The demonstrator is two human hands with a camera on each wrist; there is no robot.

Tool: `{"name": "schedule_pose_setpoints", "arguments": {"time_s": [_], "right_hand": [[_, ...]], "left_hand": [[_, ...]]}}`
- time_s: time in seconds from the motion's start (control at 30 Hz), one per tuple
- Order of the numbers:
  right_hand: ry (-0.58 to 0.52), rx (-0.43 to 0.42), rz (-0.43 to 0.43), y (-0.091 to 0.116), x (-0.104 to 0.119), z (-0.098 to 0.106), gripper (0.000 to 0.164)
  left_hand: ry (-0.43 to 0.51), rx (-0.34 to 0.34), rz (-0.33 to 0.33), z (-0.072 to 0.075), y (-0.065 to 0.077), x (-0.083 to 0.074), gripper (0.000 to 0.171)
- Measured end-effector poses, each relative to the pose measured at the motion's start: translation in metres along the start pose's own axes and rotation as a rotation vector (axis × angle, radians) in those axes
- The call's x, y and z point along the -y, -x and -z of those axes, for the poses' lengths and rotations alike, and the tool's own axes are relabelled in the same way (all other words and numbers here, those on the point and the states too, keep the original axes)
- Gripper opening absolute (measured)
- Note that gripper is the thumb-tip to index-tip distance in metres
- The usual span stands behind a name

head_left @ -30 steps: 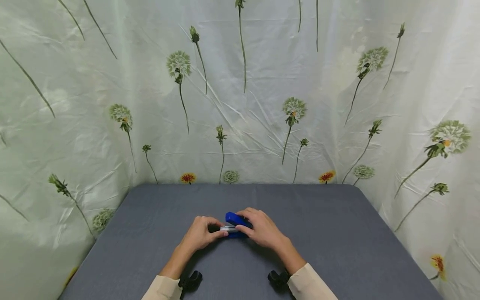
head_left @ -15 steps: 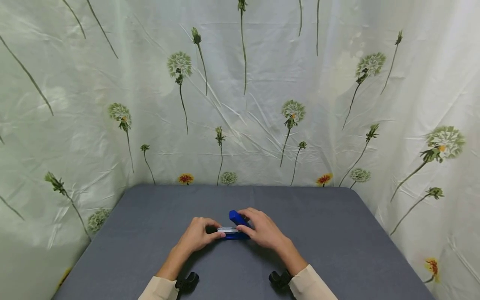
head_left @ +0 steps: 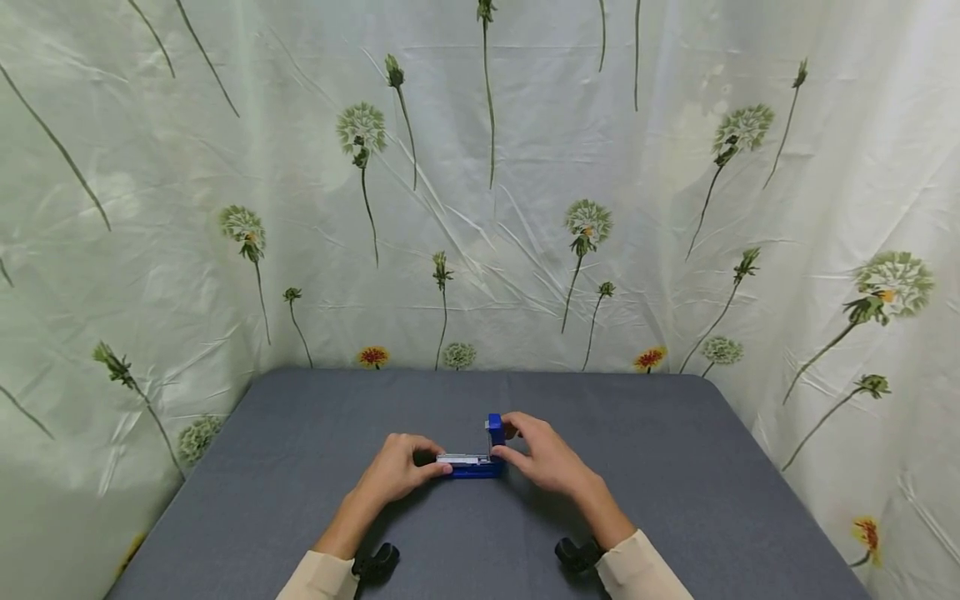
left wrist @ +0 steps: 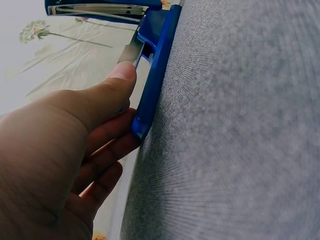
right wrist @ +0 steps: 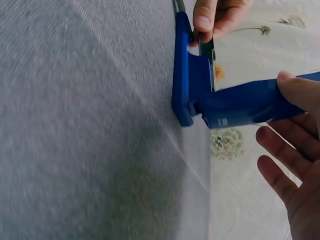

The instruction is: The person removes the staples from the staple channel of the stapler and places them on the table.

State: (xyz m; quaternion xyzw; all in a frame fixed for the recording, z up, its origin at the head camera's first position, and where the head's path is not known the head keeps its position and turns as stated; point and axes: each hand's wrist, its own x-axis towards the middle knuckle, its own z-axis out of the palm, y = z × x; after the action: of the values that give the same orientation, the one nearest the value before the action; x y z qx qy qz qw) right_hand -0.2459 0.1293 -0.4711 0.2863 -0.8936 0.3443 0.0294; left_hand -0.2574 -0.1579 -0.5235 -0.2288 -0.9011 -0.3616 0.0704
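A blue stapler (head_left: 476, 472) sits on the grey table with its top arm (right wrist: 250, 102) swung up, roughly upright from the base (right wrist: 181, 75). Along the base runs the metal staple channel (head_left: 465, 459), bared from above. My left hand (head_left: 397, 468) pinches the front end of the stapler, the thumb on the metal channel and the fingers on the far side, as the left wrist view shows. With thumb and fingers my right hand (head_left: 546, 454) holds the raised top arm near its upper end; its other fingers are spread loosely in the right wrist view.
The grey table (head_left: 600, 417) stretches around both hands. Behind it hangs a pale curtain (head_left: 525, 275) with printed dandelions. Black wrist mounts (head_left: 377, 563) sit by both sleeve cuffs, close over the table.
My right hand has swung the stapler's top arm up and to the right, from a low slant to upright, baring the metal channel. My left hand stays at the front end.
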Motion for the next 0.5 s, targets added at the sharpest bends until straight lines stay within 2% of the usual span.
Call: {"name": "schedule_pose_setpoints", "arguments": {"time_s": [0.27,0.5], "right_hand": [[-0.032,0.003,-0.018,0.006,-0.01,0.008,0.024],[-0.049,-0.029,-0.01,0.012,-0.018,0.012,0.032]], "left_hand": [[-0.01,0.012,0.001,0.001,0.001,-0.001,0.018],[-0.017,0.024,0.019,0.002,0.001,-0.002,0.017]]}}
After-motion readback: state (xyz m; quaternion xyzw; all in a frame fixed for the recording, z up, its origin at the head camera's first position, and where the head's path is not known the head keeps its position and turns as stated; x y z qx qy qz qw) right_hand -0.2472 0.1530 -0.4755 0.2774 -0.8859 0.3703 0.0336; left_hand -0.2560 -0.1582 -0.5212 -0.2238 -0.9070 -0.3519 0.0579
